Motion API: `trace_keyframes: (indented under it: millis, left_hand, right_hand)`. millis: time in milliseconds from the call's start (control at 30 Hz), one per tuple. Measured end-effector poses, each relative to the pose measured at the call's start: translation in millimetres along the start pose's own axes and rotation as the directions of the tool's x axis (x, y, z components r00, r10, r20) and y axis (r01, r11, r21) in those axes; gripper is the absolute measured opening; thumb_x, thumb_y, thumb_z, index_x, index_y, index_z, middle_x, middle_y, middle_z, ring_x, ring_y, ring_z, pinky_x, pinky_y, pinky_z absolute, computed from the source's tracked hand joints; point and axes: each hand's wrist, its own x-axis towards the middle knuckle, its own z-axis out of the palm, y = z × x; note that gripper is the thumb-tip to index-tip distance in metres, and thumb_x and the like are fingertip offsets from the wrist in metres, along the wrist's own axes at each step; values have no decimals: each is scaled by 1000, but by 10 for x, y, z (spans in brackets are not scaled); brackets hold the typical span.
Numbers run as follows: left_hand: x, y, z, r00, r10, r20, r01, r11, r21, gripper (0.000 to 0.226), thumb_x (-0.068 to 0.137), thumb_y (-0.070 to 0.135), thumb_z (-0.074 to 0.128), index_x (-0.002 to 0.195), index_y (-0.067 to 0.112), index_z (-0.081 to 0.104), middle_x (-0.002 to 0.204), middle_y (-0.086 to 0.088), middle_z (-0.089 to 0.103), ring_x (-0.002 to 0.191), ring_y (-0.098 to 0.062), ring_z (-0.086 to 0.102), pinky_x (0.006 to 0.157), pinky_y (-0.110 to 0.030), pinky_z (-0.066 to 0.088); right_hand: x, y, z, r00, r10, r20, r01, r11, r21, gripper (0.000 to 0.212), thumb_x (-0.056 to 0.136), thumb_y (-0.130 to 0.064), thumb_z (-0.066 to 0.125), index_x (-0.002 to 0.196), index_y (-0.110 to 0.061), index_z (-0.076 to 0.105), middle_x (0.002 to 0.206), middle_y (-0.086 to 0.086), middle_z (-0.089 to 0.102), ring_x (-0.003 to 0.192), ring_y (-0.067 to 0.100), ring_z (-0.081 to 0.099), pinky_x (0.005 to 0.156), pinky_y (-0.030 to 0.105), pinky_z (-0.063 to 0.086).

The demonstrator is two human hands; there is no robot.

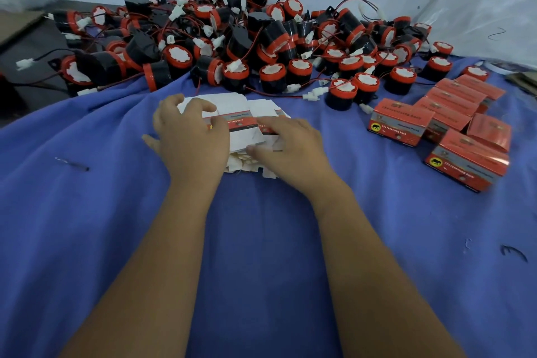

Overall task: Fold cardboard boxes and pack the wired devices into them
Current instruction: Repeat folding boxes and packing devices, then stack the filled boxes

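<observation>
Peeling one flat off the blanks, centre of frame, is the step in hand as I read it. My left hand lies over the stack's left end, fingers curled at the far corner, thumb side low on the cloth. My right hand lies over the right end, fingertips bent down at the near edge of the top sheet. Whether either hand has truly pinched a single sheet I cannot tell; the fingers hide the edges.

Notes for doing it well:
- Take one blank only. The sheets look thin and slick, so two may lift together; fan the near edge with the right fingertips first.
- Left hand should pin the rest of the stack while the right lifts, or the pile will slide on the soft cloth.
- Find the printed band running across the top sheet; it shows which side faces out when the box is opened.
- Open the sleeve square before tucking an end flap, so the device drops in without a fight.

Devices are heaped across the upper middle of the frame, black bodies with red caps, wires and white plugs tangled. Expect a snag when pulling one free; gather its wire first.

Finished boxes sit at the right, well apart from the stack.
</observation>
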Motion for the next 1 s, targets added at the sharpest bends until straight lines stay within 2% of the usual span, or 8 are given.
trace_keyframes:
  millis: [133,233,333,467,600,667,767,1000]
  left_hand:
    - [9,28,-45,999,31,-13,-33,961,-274,25,90,5,51,102,17,70,134,0,48,100,20,42,73,1,33]
    - [-6,91,-58,997,64,-36,-73,911,-407,26,89,5,53,98,25,65,136,2,49,113,14,41,79,8,25]
    - [-20,111,-17,995,95,42,-66,888,-456,37,88,2,58,110,32,58,150,0,40,138,-7,32,85,11,20]
    - [-7,84,30,980,89,180,10,873,-487,55,89,8,62,133,37,46,163,1,18,149,-7,14,79,13,20]
    - [-5,22,87,970,54,238,25,948,-316,66,86,18,65,145,29,39,160,2,26,141,-6,27,79,4,31]
    - [-21,7,99,973,35,227,14,978,-210,68,86,26,66,147,28,38,142,8,46,124,-14,48,82,-16,40]
    - [-49,37,93,978,17,207,24,981,-191,70,86,33,67,149,28,36,113,15,55,103,-12,55,70,-17,39]
    - [-93,139,85,971,134,198,-104,982,-157,81,82,28,75,151,28,33,140,5,55,122,-19,53,80,-25,41]
  right_hand:
    - [6,3,31,999,-47,-17,45,991,-128,54,85,-50,66,136,-37,53,135,-15,55,128,15,40,102,27,22]
    - [10,0,-18,995,-14,-101,19,999,42,47,84,-37,72,129,-35,61,117,-9,63,110,14,51,98,35,42]
    - [-4,1,-43,995,54,-84,-36,979,201,46,81,-35,76,125,-32,64,117,-9,61,110,10,51,96,26,43]
    - [-3,34,-77,974,188,-129,-127,918,376,25,83,-35,77,106,-26,72,111,-9,61,95,-2,54,79,6,41]
    - [1,57,-113,951,245,-188,-146,892,428,15,86,-39,72,91,-25,74,93,-7,69,90,9,60,77,23,50]
    - [-1,42,-101,951,217,-222,-131,929,348,16,90,-39,68,90,-23,72,88,-7,69,89,11,60,78,31,52]
    - [-4,20,-69,954,55,-295,-33,996,78,18,97,-34,59,96,-18,68,85,-1,66,85,20,57,76,42,48]
    - [-25,-68,-85,850,-202,-486,122,974,-192,25,101,-29,52,94,-10,67,70,8,62,69,29,54,73,45,42]
